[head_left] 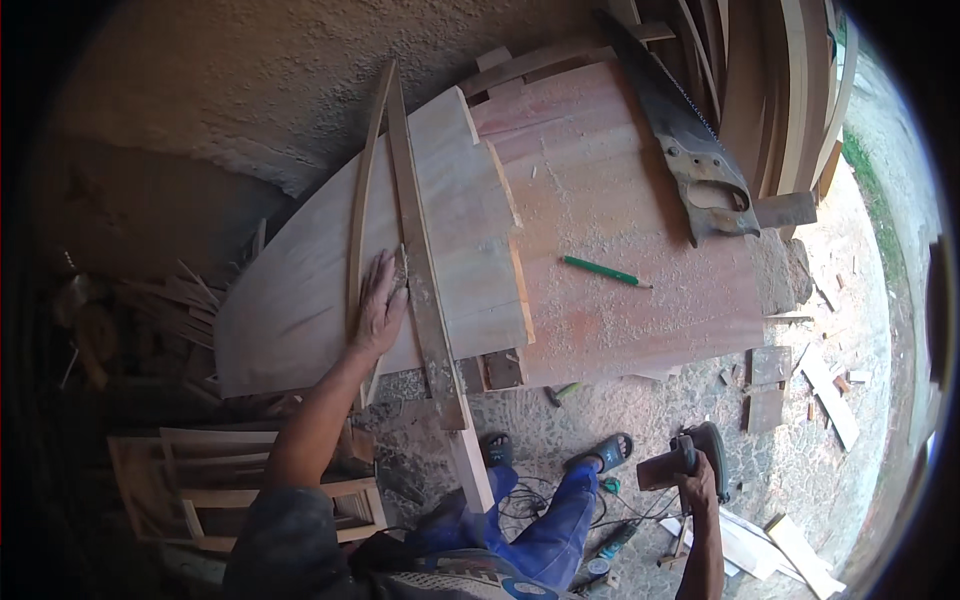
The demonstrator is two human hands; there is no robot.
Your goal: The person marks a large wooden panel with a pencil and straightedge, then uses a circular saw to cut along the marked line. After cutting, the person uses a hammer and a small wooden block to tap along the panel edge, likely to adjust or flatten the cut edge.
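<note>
My left hand [380,305] lies flat on a pale wooden panel [300,310], fingers stretched out between two long wood strips. Its fingertips are beside a worn, straight wooden strip [412,205], and a thinner strip [362,215] runs along its other side. The two strips meet at their far ends. Off to the right, well below the panels, my right hand [699,486] grips a dark handheld power tool [708,448] with a rounded body; its exact kind is unclear. A light wood piece [471,470] extends from the worn strip's near end.
A reddish panel [590,320], strewn with shavings, bears a green pencil [605,271] and a handsaw [690,150]. Boards [790,90] lean at the far right. Wooden frames [220,496] stand lower left. Cables [535,498] and offcuts [830,398] litter the ground near my feet.
</note>
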